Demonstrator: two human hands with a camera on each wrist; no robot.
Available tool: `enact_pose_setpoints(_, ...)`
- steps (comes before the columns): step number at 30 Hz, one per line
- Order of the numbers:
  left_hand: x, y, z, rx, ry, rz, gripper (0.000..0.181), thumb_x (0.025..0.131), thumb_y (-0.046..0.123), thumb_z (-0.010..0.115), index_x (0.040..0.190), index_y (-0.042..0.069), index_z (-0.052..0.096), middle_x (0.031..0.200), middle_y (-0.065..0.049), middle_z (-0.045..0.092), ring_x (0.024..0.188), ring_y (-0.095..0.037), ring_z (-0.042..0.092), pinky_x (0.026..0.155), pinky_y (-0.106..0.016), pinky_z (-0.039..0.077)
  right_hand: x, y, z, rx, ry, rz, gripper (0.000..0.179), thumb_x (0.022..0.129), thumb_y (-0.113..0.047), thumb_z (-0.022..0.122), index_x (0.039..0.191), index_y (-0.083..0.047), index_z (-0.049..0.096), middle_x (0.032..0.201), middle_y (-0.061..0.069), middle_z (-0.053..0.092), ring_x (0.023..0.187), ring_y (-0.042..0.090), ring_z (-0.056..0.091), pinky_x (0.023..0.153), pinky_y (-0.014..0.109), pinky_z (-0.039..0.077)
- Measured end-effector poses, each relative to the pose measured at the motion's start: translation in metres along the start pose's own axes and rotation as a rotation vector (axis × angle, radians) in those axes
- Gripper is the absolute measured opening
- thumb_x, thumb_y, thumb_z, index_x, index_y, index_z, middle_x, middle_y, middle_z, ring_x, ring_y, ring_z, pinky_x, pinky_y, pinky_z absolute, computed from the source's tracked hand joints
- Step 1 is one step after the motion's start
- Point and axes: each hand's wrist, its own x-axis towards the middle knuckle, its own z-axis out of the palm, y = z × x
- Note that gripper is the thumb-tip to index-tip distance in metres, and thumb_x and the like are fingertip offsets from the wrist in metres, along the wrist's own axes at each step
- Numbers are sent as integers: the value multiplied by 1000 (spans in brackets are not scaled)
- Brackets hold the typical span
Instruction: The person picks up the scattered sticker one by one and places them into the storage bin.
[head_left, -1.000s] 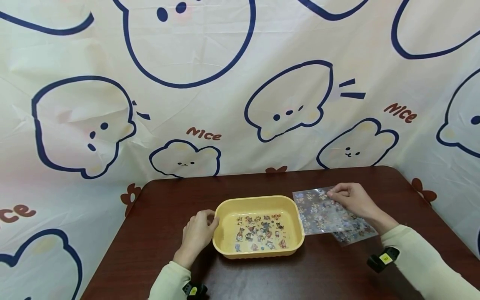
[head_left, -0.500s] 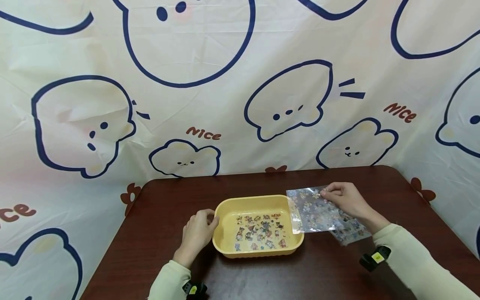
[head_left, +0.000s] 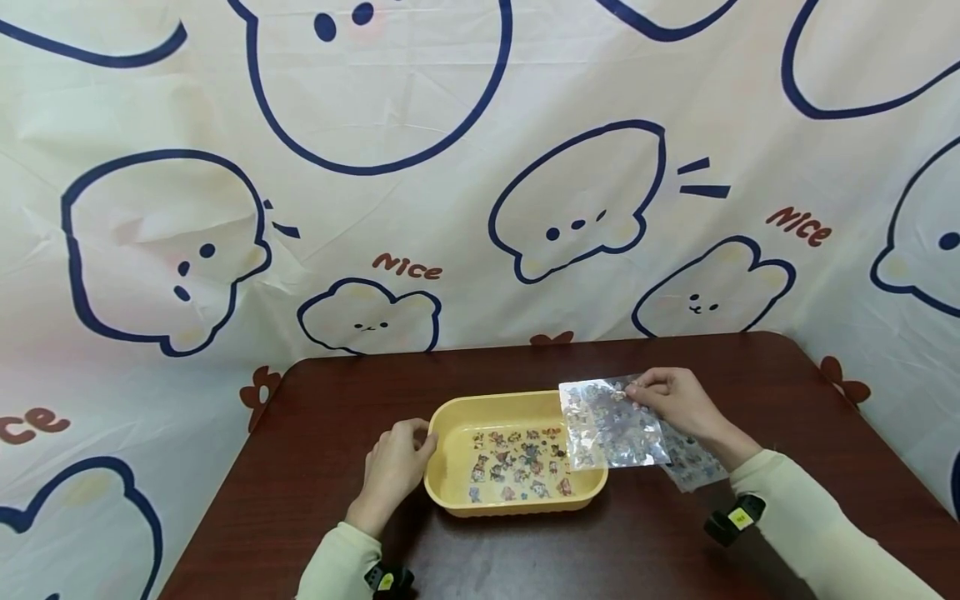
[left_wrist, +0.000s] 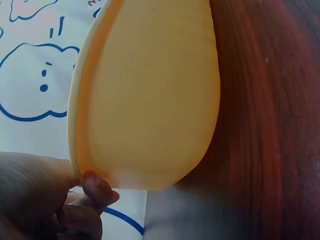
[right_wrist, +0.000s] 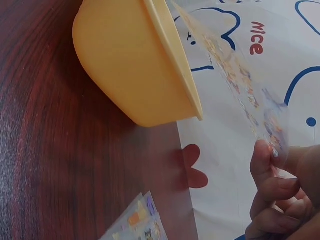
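Observation:
A yellow plastic basin point(head_left: 459, 450) stands on the table, with a clear sticker sheet point(head_left: 519, 467) of small cartoon figures lying on its bottom. My left hand point(head_left: 396, 467) pinches the basin's left rim between thumb and fingers, as the left wrist view also shows. My right hand point(head_left: 681, 407) pinches a second transparent sticker sheet point(head_left: 611, 425) by its upper right part. That sheet hangs over the basin's right rim, and in the right wrist view it is raised above the rim. Beneath the right hand, further sticker sheets point(head_left: 692, 460) lie on the table.
The dark brown wooden table point(head_left: 360, 392) reaches back to a cream cloth backdrop point(head_left: 465, 217) printed with blue-outlined animals. The cloth also rises along the left and right sides of the table.
My right hand has moved left with the sticker sheet, from beside the basin to over its right rim. The left hand has stayed on the left rim.

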Motion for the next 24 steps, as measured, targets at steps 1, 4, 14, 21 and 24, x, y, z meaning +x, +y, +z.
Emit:
enact_pose_setpoints(1,0,0,0,-1,0,-1,24,95,27,67,112,14,75,82,1,75,73,-16,67,65,-42,49,0,0,1,5,0,0,22,99,-14,64,100,8,67,59,-3,57,50,5,41,46,25,37)
enact_pose_setpoints(4,0,0,1,-2,2,1,24,95,27,67,113,14,75,82,1,75,73,-16,67,65,-42,48,0,0,4,19,-1,-5,22,98,-14,65,100,8,67,61,-3,60,51,5,43,47,25,38)
enact_pose_setpoints(14,-1,1,0,-3,2,-6,24,95,28,67,112,13,75,81,1,75,73,-15,67,65,-41,48,3,4,14,40,-22,-20,20,98,-12,64,98,7,66,62,-4,63,49,4,41,46,22,37)
enact_pose_setpoints(21,-1,1,0,1,0,-7,24,95,27,67,113,13,75,82,1,75,73,-16,68,65,-42,48,5,5,21,42,-22,-18,20,98,-14,65,97,6,68,63,-4,64,48,3,39,45,22,35)
enact_pose_setpoints(24,-1,1,0,3,1,-4,24,95,27,67,113,13,75,82,1,75,73,-16,67,64,-41,48,6,4,24,29,-21,-5,20,99,-15,65,98,5,68,65,-4,66,49,4,40,45,23,35)
